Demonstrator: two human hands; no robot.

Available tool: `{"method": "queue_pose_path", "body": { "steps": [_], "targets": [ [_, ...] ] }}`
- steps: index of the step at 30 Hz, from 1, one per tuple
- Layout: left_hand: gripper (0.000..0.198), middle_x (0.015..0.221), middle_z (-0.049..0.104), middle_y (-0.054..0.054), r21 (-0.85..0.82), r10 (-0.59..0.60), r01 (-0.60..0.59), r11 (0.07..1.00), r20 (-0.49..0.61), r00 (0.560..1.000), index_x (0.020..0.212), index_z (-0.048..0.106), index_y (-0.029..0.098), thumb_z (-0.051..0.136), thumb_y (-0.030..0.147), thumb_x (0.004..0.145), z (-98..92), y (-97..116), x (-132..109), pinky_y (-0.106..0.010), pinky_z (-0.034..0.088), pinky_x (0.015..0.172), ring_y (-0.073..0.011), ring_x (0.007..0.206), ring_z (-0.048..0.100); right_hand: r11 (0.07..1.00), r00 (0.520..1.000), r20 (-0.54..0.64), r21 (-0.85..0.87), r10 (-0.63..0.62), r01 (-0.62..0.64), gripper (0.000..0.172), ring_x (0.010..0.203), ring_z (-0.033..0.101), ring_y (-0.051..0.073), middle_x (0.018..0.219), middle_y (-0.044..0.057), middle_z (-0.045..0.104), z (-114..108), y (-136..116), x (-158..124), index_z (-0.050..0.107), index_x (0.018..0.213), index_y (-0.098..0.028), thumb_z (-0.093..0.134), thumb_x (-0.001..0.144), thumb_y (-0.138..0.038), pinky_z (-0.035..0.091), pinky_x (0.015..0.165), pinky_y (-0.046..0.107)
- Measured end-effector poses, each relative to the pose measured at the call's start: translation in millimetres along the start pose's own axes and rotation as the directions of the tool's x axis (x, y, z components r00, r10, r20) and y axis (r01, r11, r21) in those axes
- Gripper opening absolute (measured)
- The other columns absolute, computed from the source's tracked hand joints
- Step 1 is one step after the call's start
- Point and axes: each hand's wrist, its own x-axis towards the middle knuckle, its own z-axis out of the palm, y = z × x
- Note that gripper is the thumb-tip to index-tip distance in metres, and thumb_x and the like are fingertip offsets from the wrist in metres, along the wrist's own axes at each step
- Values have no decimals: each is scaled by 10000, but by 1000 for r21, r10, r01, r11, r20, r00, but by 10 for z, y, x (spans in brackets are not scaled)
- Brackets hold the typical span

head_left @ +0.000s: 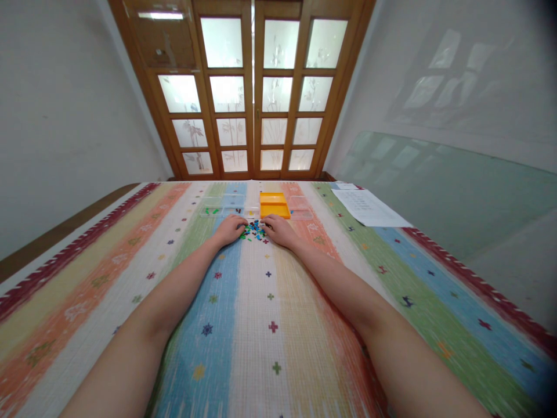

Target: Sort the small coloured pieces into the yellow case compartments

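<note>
A small heap of tiny coloured pieces (253, 231), green, blue, black and red, lies on the striped cloth (261, 325) far out in front of me. My left hand (230, 229) rests at the heap's left edge with fingers curled down onto the pieces. At the heap's right edge my right hand (279, 228) has its fingertips bent in among them. What either hand pinches is too small to make out. Just behind the heap stands an orange tray (274, 204).
Clear plastic trays (220, 208) with a few green and dark pieces sit left of the orange tray, another clear tray (301, 208) to its right. A printed paper sheet (368, 207) lies at the far right. Wooden glazed doors (252, 93) rise behind the table.
</note>
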Motion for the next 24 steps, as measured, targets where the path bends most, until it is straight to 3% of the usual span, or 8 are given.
{"method": "queue_pose_path", "body": {
  "steps": [14, 24],
  "targets": [
    [278, 1098, 787, -74, -155, -176, 151, 976, -167, 970, 1023, 831, 240, 596, 202, 879, -14, -88, 4, -430, 509, 1046, -273, 1032, 694, 1000, 1000, -6, 4, -2, 2, 285, 1185, 662, 234, 1251, 121, 734, -11, -16, -10, 757, 1276, -196, 600, 1065, -306, 494, 1062, 358],
    [295, 1012, 788, -72, -214, -231, 176, 961, -271, 934, 1002, 830, 212, 597, 152, 831, -44, -129, 33, -397, 539, 959, -244, 920, 689, 1000, 1000, -2, -1, -7, 7, 286, 1172, 664, 230, 1237, 119, 732, -18, -18, -14, 755, 1282, -201, 600, 1072, -317, 491, 1049, 345]
  ]
}}
